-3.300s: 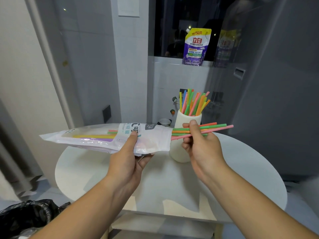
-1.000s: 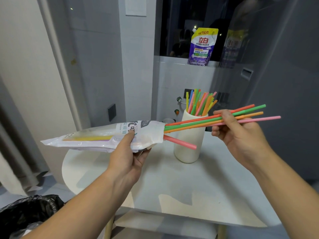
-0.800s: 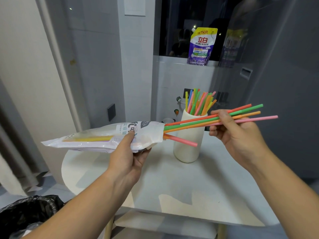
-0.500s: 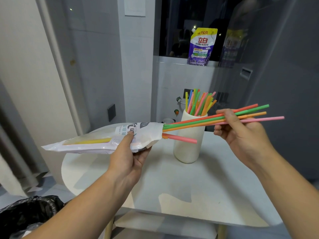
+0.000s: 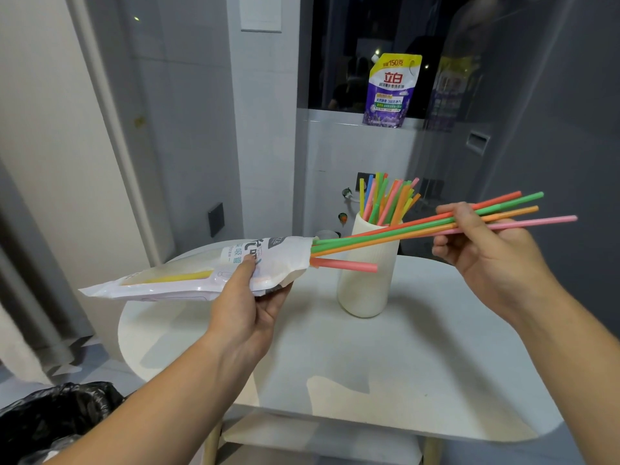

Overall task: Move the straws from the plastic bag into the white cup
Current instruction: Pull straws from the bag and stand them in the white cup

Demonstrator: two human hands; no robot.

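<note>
My left hand [image 5: 246,305] grips the plastic bag [image 5: 188,275] near its open end, holding it level above the table. A yellow straw [image 5: 183,277] shows inside it. My right hand [image 5: 486,250] pinches a bundle of several straws [image 5: 385,236], red, green, orange and pink, whose left ends still sit in the bag's mouth. One salmon straw [image 5: 345,264] sticks out of the bag on its own, lower down. The white cup [image 5: 367,280] stands behind the bundle with several coloured straws [image 5: 385,199] upright in it.
The cup stands on a round white table [image 5: 385,364]. A purple refill pouch [image 5: 391,92] stands on the ledge behind. A black rubbish bag [image 5: 47,417] lies on the floor at the lower left. Grey walls close in behind and to the right.
My right hand has drawn the straw bundle farther right out of the bag over the last seconds, with little shift in the last half second. A salmon straw has slid partly out. The left hand holds still.
</note>
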